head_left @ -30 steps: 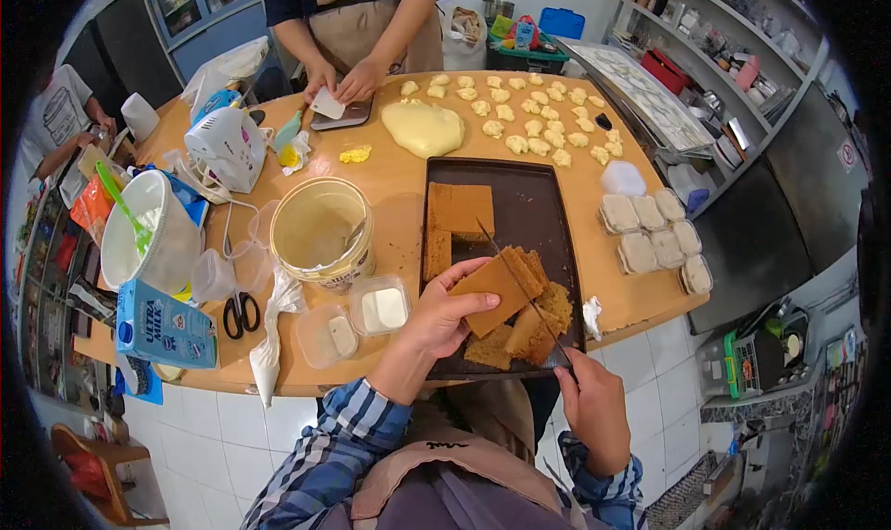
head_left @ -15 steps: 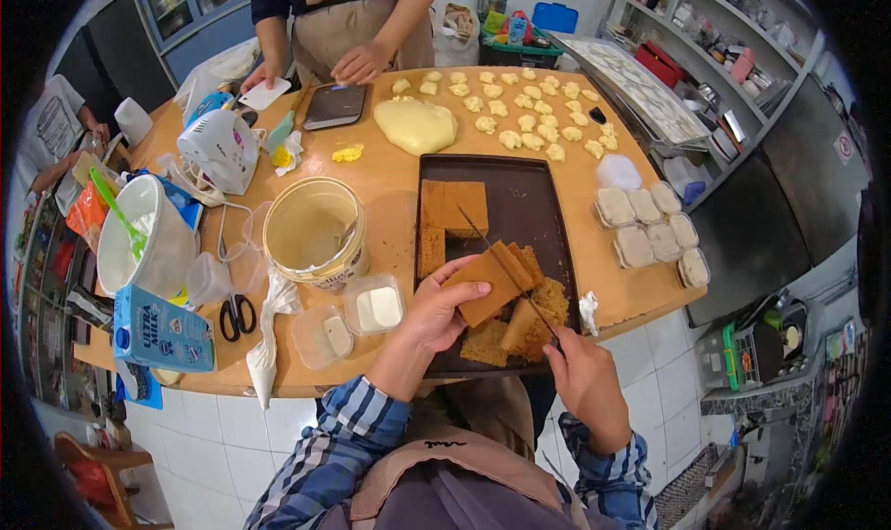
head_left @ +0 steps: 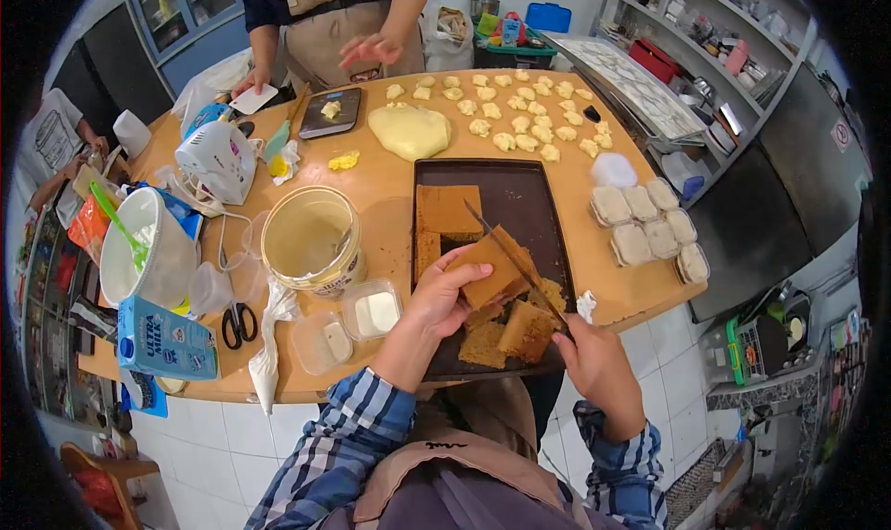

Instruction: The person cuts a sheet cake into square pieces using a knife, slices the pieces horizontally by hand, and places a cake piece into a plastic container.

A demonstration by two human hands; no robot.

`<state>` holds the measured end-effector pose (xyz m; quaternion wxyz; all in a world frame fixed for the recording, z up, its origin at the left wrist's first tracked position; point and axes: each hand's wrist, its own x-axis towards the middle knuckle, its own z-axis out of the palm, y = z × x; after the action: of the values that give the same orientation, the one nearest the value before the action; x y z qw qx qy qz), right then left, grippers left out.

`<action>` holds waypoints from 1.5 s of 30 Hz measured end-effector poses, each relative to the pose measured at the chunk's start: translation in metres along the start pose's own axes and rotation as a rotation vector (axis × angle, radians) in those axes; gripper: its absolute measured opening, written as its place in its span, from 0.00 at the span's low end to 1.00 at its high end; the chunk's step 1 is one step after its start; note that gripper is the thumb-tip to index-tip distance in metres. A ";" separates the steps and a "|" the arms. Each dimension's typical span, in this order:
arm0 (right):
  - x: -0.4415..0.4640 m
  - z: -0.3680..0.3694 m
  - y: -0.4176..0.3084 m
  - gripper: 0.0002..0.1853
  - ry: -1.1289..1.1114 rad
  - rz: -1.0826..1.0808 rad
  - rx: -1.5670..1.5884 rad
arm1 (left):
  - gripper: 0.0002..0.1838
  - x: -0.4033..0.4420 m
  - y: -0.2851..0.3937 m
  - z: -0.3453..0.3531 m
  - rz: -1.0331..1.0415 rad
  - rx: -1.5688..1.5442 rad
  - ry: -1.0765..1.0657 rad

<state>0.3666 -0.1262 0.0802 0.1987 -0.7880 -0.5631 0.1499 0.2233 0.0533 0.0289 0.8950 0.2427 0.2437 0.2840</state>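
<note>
My left hand (head_left: pixel 443 293) grips a square piece of brown sponge cake (head_left: pixel 490 268), held tilted above a dark baking tray (head_left: pixel 524 196). In my right hand (head_left: pixel 591 358) is a long knife (head_left: pixel 513 256), its blade lying along the right edge of that piece. Below, several offcuts and crumbly cake pieces (head_left: pixel 526 330) lie at the tray's near end. A larger cake block (head_left: pixel 448 209) rests at the tray's left side. My left fingers partly hide the held piece's underside.
Left of the tray stand a cream-coloured tub (head_left: pixel 311 238), two small plastic containers (head_left: pixel 373 309), a piping bag (head_left: pixel 269 344) and scissors (head_left: pixel 238 322). Filled boxes (head_left: pixel 640 219) sit at right. Across the table, a co-worker's hand (head_left: pixel 371 49) is over dough pieces and a scale (head_left: pixel 331 112).
The held cake piece has tilted and shifted slightly left, with the knife now along its right edge. A dough piece now lies on the scale, and the co-worker's hand has lifted away.
</note>
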 end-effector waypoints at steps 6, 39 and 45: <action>0.034 -0.006 0.003 0.10 -0.006 -0.028 -0.067 | 0.20 0.020 0.000 0.009 -0.023 0.073 -0.064; 0.083 0.000 0.019 0.12 -0.048 -0.060 -0.109 | 0.23 0.061 0.005 0.011 -0.100 0.046 -0.078; 0.087 0.004 0.018 0.11 -0.054 -0.052 -0.113 | 0.23 0.063 0.002 0.008 -0.092 0.041 -0.083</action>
<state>0.4073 -0.0482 0.0673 0.1423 -0.7788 -0.5961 0.1340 0.2724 0.0919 0.0167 0.9113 0.2608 0.2232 0.2273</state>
